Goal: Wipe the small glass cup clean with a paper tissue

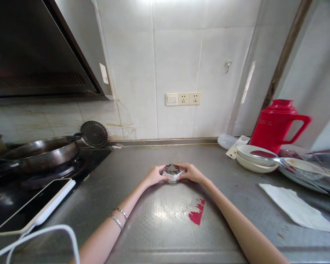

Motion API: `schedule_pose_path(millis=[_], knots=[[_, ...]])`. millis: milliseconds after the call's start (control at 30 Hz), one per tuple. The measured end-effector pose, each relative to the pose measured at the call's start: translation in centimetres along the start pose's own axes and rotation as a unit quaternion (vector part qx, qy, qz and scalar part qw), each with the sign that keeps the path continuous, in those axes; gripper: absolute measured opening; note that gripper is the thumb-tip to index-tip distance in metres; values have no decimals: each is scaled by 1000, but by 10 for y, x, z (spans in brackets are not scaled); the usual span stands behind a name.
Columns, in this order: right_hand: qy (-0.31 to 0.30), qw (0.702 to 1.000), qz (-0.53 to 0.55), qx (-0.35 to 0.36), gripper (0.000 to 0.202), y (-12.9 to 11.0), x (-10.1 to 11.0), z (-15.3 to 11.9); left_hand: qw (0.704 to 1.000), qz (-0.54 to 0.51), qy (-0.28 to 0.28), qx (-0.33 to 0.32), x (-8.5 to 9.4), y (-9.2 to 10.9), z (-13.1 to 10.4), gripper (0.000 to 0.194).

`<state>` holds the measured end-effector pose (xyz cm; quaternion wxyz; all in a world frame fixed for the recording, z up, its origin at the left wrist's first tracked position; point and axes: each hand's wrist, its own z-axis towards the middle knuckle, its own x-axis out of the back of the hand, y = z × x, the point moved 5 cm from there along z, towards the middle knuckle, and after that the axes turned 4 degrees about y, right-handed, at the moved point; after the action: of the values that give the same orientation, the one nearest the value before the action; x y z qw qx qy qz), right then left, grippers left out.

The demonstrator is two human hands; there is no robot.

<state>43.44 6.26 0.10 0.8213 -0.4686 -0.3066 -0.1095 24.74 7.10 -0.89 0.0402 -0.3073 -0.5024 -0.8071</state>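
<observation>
On the metal counter (pixel 154 238), well in front of me, stands a small faceted glass dish (pixel 172 168), dark inside, with white tissue (pixel 172 176) along its near side. My left hand (pixel 155 176) closes on its left edge, the thumb towards me. Its right edge is gripped by my right hand (pixel 191 173) in the same way. What lies inside the dish is too small to tell. Nearer to me, between my forearms, a torn piece of red paper (pixel 198 214) lies flat.
At the left are a phone (pixel 35 207) with a white cable (pixel 49 228) and a steel pan (pixel 44 156) on the stove. A red thermos (pixel 275 124), stacked white bowls (pixel 255 165) and a white napkin (pixel 297 207) occupy the right. A range hood (pixel 38 47) overhangs the stove.
</observation>
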Motion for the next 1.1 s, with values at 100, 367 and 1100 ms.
schedule_pose_path(millis=[100, 367, 1100], knots=[[0, 1000, 3, -6, 63, 1, 0, -1, 1000, 7, 2, -3, 0, 1, -1, 63], [21, 999, 19, -25, 69, 10, -2, -3, 1000, 11, -2, 1, -1, -2, 0, 64], [6, 995, -71, -64, 42, 18, 22, -8, 997, 56, 32, 37, 2, -1, -9, 106]])
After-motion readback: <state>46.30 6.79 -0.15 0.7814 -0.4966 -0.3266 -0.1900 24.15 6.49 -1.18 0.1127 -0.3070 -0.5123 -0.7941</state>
